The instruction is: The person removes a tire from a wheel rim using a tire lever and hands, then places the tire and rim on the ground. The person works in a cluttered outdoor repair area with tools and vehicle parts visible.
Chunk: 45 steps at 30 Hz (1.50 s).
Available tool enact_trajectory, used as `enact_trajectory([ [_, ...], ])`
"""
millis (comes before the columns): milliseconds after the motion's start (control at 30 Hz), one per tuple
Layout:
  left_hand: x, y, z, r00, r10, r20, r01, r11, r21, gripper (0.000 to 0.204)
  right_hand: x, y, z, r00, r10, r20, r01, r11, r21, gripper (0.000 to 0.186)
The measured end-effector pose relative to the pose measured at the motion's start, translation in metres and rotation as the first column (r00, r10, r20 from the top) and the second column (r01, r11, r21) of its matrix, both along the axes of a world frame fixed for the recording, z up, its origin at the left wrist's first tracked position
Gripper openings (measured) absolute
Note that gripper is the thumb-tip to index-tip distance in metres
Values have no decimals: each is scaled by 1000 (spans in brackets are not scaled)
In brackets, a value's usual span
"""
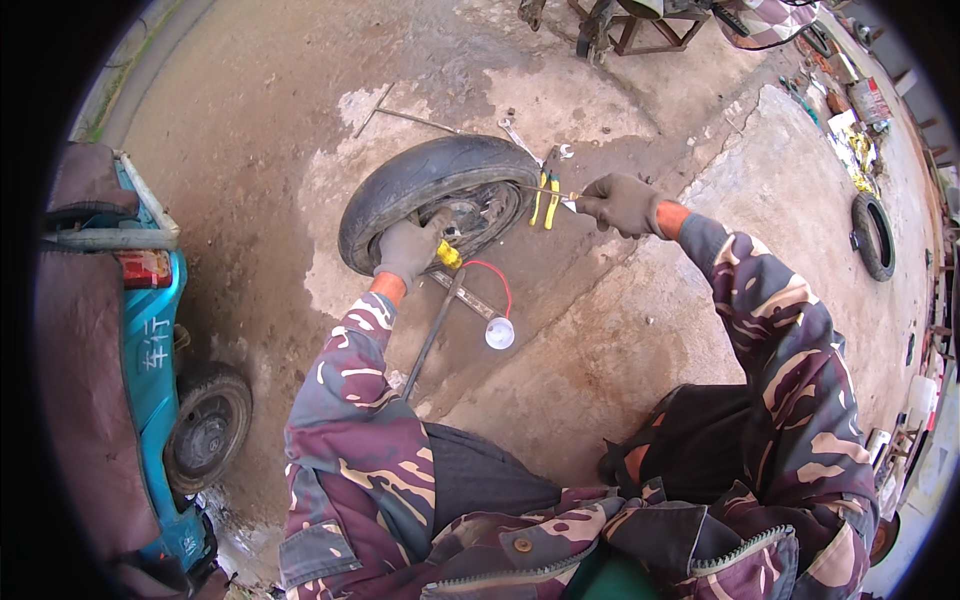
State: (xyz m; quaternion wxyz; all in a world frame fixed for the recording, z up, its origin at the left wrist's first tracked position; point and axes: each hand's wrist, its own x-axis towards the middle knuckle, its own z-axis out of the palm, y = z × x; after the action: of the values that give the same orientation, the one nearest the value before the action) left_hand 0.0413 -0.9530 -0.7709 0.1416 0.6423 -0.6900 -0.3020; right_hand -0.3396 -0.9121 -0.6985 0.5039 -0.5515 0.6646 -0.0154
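Note:
A scooter wheel with a black tyre [415, 172] lies on the ground, its metal hub [472, 218] facing up. My gloved left hand [405, 250] is closed over the wheel's near edge, fingers reaching toward the hub. Beside those fingers is a yellow piece [450, 254]; whether they touch it I cannot tell. My gloved right hand [622, 204] is closed on a screwdriver [550, 191], its thin shaft pointing left to the wheel's right rim. Yellow-handled pliers [545, 200] lie just right of the tyre.
Beyond the wheel lie a spanner [519, 139] and a T-bar [420, 122]. Nearer me are a long metal bar [434, 335] and a white cup [499, 333] with a red strip. A teal vehicle [150, 370] stands left; another tyre [873, 237] lies right.

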Motion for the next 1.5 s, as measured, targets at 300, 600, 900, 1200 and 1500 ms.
enact_trajectory([
  [300,-3,-6,-2,999,37,-39,-38,999,-25,74,106,58,-24,798,-561,219,555,826,95,46],
  [600,-17,-3,4,996,10,89,-12,1000,17,72,243,44,-60,333,-838,431,828,479,293,50],
  [900,-11,2,13,996,7,93,-10,1000,29,79,157,108,-121,977,77,201,-93,993,67,35],
  [1200,-54,22,40,991,-73,108,67,996,64,84,95,17,89,984,159,82,-51,692,-720,45],
  [1500,-74,47,69,949,-315,27,316,947,-59,69,124,-31,121,822,307,-480,-535,705,-465,88],
])
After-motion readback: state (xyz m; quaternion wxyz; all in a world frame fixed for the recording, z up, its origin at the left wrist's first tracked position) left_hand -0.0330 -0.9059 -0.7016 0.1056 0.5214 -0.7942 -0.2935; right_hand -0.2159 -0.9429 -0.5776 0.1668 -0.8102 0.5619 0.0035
